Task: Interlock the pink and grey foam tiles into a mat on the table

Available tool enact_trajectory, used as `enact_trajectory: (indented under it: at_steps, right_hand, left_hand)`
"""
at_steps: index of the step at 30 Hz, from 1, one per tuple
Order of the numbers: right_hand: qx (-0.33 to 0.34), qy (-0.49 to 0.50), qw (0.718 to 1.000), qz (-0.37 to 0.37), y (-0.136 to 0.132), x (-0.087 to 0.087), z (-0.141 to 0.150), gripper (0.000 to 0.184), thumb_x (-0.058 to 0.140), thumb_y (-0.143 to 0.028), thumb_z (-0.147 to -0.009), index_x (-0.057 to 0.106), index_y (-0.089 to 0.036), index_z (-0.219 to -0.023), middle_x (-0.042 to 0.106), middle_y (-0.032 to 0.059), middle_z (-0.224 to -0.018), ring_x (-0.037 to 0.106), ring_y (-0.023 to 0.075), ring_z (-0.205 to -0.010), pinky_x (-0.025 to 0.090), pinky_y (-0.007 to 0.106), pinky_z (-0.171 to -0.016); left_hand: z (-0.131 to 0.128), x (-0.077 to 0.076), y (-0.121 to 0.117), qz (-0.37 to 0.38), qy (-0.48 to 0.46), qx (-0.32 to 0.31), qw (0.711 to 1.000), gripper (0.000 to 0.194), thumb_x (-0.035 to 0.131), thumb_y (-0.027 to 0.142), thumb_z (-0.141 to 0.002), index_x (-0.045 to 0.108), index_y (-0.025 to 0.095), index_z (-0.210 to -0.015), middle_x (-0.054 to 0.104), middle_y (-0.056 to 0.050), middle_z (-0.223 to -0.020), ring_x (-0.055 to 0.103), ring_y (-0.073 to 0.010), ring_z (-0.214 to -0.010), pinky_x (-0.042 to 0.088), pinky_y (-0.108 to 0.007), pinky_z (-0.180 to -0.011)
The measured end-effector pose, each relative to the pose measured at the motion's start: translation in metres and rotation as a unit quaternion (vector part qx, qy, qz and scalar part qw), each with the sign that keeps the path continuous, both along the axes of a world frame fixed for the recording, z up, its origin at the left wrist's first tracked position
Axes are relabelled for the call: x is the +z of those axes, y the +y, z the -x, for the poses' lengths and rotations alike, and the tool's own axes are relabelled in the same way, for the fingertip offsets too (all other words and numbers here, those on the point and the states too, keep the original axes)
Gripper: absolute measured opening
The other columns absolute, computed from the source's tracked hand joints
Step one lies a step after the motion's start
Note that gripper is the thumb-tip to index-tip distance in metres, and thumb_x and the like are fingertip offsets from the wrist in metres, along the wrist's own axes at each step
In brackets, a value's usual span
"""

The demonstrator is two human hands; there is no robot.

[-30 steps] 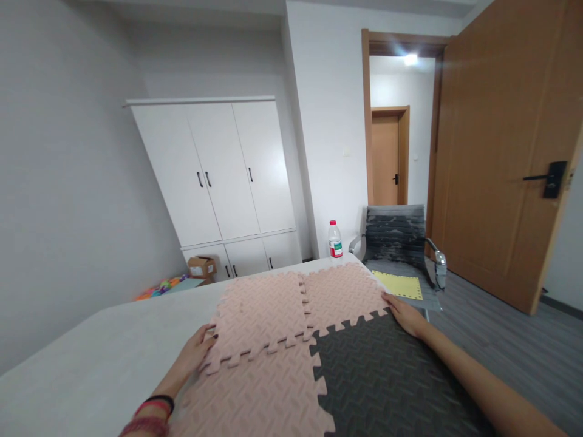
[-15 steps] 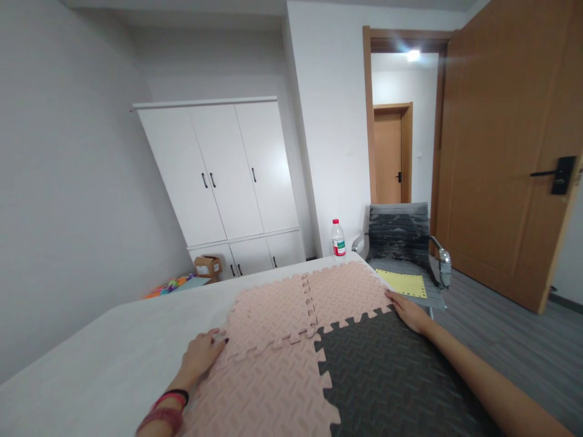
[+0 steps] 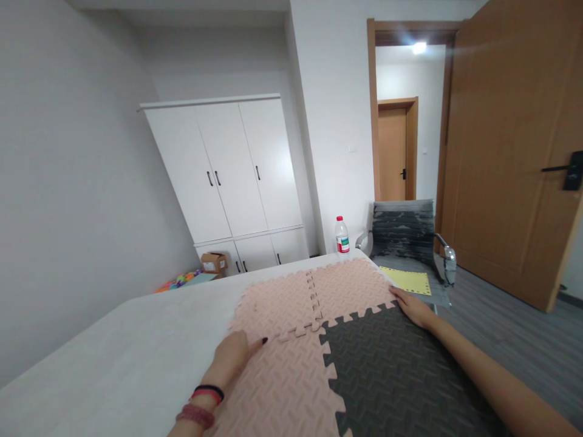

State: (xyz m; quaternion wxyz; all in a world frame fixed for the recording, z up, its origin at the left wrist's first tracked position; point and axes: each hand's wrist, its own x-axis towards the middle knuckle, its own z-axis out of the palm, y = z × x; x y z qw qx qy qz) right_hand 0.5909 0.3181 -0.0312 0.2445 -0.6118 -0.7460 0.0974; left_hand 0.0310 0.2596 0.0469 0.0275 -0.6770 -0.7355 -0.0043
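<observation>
Interlocking foam mats lie on a white table [image 3: 113,358]: a pink far-left tile [image 3: 277,303], a pink far-right tile [image 3: 348,288], a pink near-left tile [image 3: 282,388] and a dark grey near-right tile [image 3: 387,370]. My left hand [image 3: 234,355] rests palm down on the seam between the two left pink tiles, a finger pointing along the joint. My right hand [image 3: 412,306] lies flat at the right edge, where the grey tile meets the far-right pink one. Neither hand holds anything.
A plastic bottle [image 3: 342,235] with a red cap stands at the table's far edge. A grey chair [image 3: 405,233] with a yellow paper [image 3: 407,281] is beside the table's right. Behind stand a white wardrobe [image 3: 228,176], a cardboard box [image 3: 214,262] and an open wooden door [image 3: 514,152].
The raised edge of the far-left pink tile has been pressed down flat into the near tile. My left hand slid right onto the seam. My right hand stayed at the right edge.
</observation>
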Motion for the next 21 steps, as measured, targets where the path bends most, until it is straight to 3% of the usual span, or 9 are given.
enact_trajectory:
  at_steps: [6,10,12,14,17,19,21]
  right_hand:
    - [-0.009,-0.023,1.0,0.007,-0.002,0.003,0.003,0.058,0.024,-0.035,-0.088,0.041,-0.009,-0.137,0.04,0.0091,-0.143,0.037,0.0166,-0.131,0.022,0.032,-0.112]
    - [-0.023,-0.057,0.998,0.017,-0.008,0.01,0.007,0.056,0.025,-0.031,-0.088,0.041,-0.01,-0.137,0.039,0.0096,-0.144,0.037,0.0165,-0.131,0.024,0.031,-0.111]
    - [-0.034,-0.078,0.996,0.021,-0.012,0.019,0.012,0.054,0.026,-0.026,-0.087,0.041,-0.01,-0.137,0.04,0.0119,-0.143,0.038,0.0187,-0.13,0.025,0.036,-0.11]
    - [-0.048,-0.097,0.994,0.023,-0.017,0.03,0.024,0.053,0.028,-0.021,-0.086,0.044,-0.009,-0.134,0.042,0.0165,-0.14,0.038,0.0244,-0.13,0.024,0.047,-0.109]
    - [-0.039,-0.112,0.993,0.014,-0.022,0.051,0.063,0.048,0.031,-0.021,-0.085,0.049,-0.01,-0.128,0.039,0.0201,-0.141,0.032,0.0308,-0.132,0.016,0.061,-0.105]
    - [0.009,-0.112,0.994,0.003,-0.026,0.063,0.106,0.046,0.035,-0.026,-0.087,0.05,-0.014,-0.128,0.038,0.0163,-0.143,0.031,0.0273,-0.133,0.015,0.057,-0.108]
    - [0.079,-0.102,0.992,-0.002,-0.031,0.071,0.157,0.045,0.037,-0.033,-0.088,0.05,-0.019,-0.128,0.041,0.0104,-0.142,0.036,0.021,-0.131,0.023,0.046,-0.108]
  left_hand:
    - [-0.01,0.005,0.005,0.009,0.031,0.016,0.999,0.064,0.05,0.064,-0.071,0.066,0.007,-0.095,0.068,-0.02,-0.1,0.063,-0.034,-0.095,0.048,-0.04,-0.079]
    - [-0.017,0.011,0.006,0.024,0.049,0.028,0.998,0.064,0.054,0.064,-0.072,0.063,0.007,-0.1,0.067,-0.018,-0.105,0.062,-0.0303,-0.1,0.049,-0.04,-0.082]
    - [-0.021,0.016,0.005,0.041,0.058,0.033,0.997,0.063,0.056,0.065,-0.072,0.063,0.009,-0.101,0.066,-0.015,-0.107,0.062,-0.0257,-0.1,0.049,-0.04,-0.084]
    - [-0.024,0.022,0.003,0.056,0.066,0.037,0.996,0.06,0.057,0.064,-0.073,0.062,0.011,-0.101,0.066,-0.013,-0.108,0.061,-0.0218,-0.1,0.048,-0.041,-0.087]
    - [-0.029,0.03,-0.001,0.068,0.076,0.04,0.994,0.056,0.057,0.062,-0.076,0.062,0.013,-0.102,0.065,-0.01,-0.108,0.06,-0.0202,-0.101,0.047,-0.042,-0.09]
    - [-0.03,0.033,-0.003,0.072,0.08,0.04,0.993,0.054,0.056,0.06,-0.077,0.061,0.013,-0.103,0.065,-0.01,-0.109,0.06,-0.0202,-0.101,0.047,-0.042,-0.09]
    - [-0.031,0.036,-0.005,0.075,0.083,0.036,0.993,0.053,0.056,0.06,-0.078,0.061,0.013,-0.103,0.065,-0.01,-0.109,0.06,-0.02,-0.101,0.048,-0.042,-0.09]
